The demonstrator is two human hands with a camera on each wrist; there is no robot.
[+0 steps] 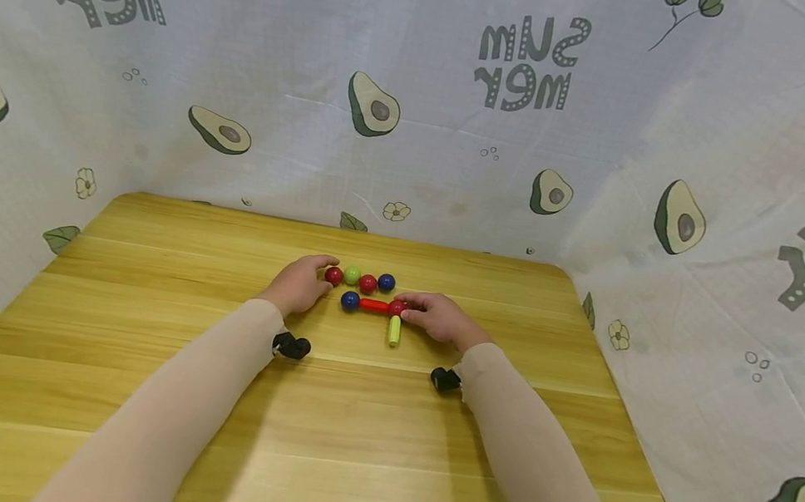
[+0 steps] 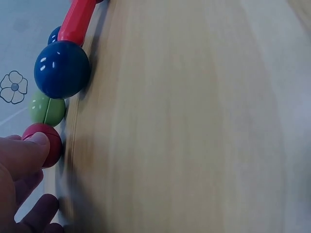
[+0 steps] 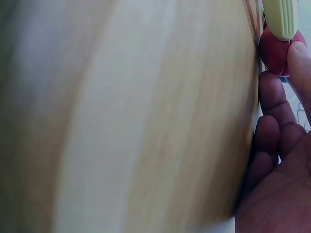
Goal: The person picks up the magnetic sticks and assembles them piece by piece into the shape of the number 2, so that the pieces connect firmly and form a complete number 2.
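Observation:
With thumb and fingers, my left hand (image 1: 300,284) pinches a red ball (image 2: 52,154) at the left end of a row of balls. Beside that ball are a green ball (image 1: 352,275), another red ball (image 1: 367,284) and a blue ball (image 1: 387,283). Nearer me, a blue ball (image 1: 350,301) joins a red rod (image 1: 374,305), which runs to a red ball (image 3: 276,51). My right hand (image 1: 437,318) pinches this red ball. A yellow-green rod (image 1: 394,331) sticks out of it toward me.
Everything lies on a wooden table (image 1: 333,443) near its far edge. A white cloth (image 1: 444,156) printed with avocados hangs behind and at both sides. Small black devices (image 1: 294,347) sit at both wrists.

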